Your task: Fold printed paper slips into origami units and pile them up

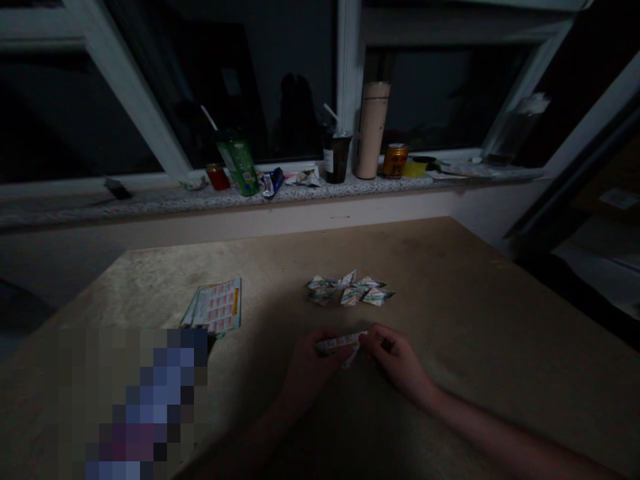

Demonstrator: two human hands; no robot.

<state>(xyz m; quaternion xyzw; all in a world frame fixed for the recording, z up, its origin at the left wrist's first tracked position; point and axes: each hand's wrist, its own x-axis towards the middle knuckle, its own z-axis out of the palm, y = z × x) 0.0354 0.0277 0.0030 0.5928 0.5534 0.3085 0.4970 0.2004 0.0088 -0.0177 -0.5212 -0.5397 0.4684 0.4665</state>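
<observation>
Between my two hands is a folded strip of printed paper (340, 342), held just above the table near its front. My left hand (313, 360) grips the strip's left end, thumb along its lower edge. At the right end, my right hand (395, 353) pinches the paper between thumb and fingertips. A pointed flap hangs below the strip. Just beyond my hands lie several folded paper pieces (353, 295) with pointed corners, grouped in two rows. To the left rests a small stack of flat printed sheets (217, 305).
A pixelated patch covers the table's lower left. Along the stone windowsill (300, 193) stand a green can (241, 167), a red jar (217, 177), a dark cup with a straw (337, 159), a pink flask (373, 133), a gold can (395, 161) and a clear bottle (517, 130).
</observation>
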